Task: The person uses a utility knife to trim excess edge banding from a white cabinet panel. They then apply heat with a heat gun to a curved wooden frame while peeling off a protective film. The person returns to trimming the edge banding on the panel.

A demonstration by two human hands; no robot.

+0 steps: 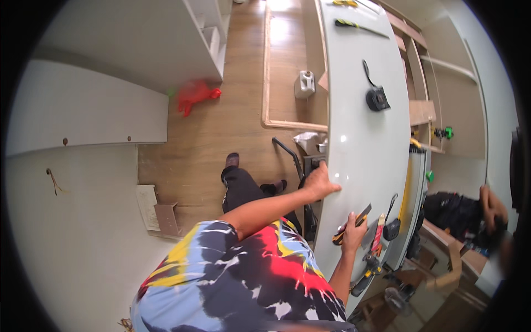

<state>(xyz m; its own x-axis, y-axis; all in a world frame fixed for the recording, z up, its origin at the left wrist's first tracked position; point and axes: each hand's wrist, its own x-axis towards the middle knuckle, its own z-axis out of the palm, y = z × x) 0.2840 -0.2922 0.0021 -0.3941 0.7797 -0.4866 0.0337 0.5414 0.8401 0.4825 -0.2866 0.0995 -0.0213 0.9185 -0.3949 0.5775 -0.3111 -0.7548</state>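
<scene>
I look down at a long white panel (365, 138). It is smooth and shiny, and its edges look bent because of the lens. It lies flat like a bench top.

My left hand (319, 181) sits on the near edge of the white panel. The fingers curl over the edge and hold it, so this grip is clenched on the panel.

My right hand (354, 232) is lower down on the same panel. Its grip is closed around a yellow and black utility knife (352, 223). The knife is thin and long, and it points up and to the right across the white top.

Just beside the knife lies a flat red pencil (378, 234). Next to that is a small black tool with a thin hook (392, 224). Farther up the panel is a black tape measure (377, 98), round and chunky, with a thin strap. Near the far end lies a long saw with a yellow and black handle (357, 25).

The floor (243, 110) is brown wood with a soft grain. On it I see a crumpled red bag (194, 95) and a small white plastic jug (304, 84). A white cabinet (138, 39) with plain flat sides stands to the left.

My shirt (243, 282) is bright, with red, yellow, blue and black splashes.

To the right, another person's hand (492, 203) is near the edge, well apart from mine.
</scene>
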